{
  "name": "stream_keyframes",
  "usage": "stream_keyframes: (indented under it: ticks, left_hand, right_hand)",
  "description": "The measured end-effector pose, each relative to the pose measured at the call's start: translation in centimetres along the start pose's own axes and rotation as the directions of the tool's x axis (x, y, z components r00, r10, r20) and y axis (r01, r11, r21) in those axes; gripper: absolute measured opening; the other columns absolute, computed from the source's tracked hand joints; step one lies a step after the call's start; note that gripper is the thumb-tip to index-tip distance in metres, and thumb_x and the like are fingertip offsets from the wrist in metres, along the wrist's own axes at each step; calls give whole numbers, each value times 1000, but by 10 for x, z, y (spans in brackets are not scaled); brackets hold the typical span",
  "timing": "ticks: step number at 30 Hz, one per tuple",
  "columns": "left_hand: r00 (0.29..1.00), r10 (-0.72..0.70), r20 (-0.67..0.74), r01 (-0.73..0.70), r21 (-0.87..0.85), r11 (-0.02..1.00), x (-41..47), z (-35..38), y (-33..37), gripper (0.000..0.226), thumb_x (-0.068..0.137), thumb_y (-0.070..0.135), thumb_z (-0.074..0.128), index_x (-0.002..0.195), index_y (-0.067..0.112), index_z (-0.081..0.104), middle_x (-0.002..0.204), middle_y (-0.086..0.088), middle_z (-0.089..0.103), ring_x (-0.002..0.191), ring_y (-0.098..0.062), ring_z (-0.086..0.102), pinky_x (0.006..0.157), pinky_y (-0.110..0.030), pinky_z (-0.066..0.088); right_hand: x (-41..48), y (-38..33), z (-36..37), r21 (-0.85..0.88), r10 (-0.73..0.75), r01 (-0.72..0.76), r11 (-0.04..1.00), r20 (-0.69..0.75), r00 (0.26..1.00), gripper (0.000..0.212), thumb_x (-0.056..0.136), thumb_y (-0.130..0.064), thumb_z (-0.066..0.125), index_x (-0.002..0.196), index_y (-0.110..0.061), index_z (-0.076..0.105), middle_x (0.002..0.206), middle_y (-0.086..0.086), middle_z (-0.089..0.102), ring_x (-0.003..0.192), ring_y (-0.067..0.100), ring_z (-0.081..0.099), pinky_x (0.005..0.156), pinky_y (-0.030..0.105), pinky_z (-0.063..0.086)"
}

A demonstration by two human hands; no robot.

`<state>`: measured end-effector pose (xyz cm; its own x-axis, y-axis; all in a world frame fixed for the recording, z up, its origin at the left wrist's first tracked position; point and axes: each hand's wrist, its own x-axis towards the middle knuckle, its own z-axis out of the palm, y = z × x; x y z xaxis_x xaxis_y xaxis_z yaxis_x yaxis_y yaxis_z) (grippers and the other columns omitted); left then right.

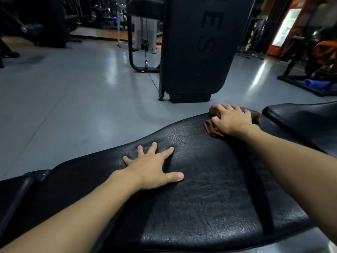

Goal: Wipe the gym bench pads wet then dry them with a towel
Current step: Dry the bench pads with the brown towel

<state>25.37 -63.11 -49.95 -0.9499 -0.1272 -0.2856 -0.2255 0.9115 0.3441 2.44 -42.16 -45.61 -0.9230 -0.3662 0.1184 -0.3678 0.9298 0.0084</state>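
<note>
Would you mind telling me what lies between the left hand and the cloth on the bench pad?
Nothing: in the head view, only bare black bench pad runs from the left hand to the brown cloth under the right hand.

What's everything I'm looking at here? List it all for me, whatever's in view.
Bench pad: one, black and cracked, across the foreground.
Second pad: one, black, at the right, beyond a gap.
Cloth: one, brown, bunched at the bench pad's far edge.
Upright padded machine: one, black, on the floor behind the bench.
Cable machine frame: one, black and grey, behind the upright machine.
Lit cabinet: one, red-orange, far right.
Floor: grey, glossy.
Left hand: flat and spread on the bench pad.
Right hand: grip closed on the cloth.
</note>
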Motion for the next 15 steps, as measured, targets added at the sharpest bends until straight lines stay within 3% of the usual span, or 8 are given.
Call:
stream_keyframes:
  ticks: [6,10,15]
  left_hand:
    - [1000,8,-16,-7,7,1000,6,3,0,95,70,88,48,148,58,2,164,2,-13,148,-41,-14,106,-78,3]
    - [1000,7,-20,-7,5,1000,6,5,0,95,70,88,47,148,58,2,164,0,-14,148,-41,-15,105,-79,4]
    - [999,21,-34,-21,-7,1000,9,5,0,94,71,88,46,149,57,2,164,-1,-15,147,-41,-17,104,-79,1]
  right_hand:
    - [-6,59,-20,22,225,-225,974,-7,974,50,88,-53,34,137,-41,37,146,7,46,124,41,47,101,58,33]
    - [-29,58,-17,-63,239,-239,969,-10,971,54,92,-57,31,143,-38,31,151,11,40,129,44,41,105,62,29]
    - [-53,63,-27,-105,221,-218,970,13,975,71,87,-81,17,149,-46,19,159,8,30,141,41,30,112,61,17]
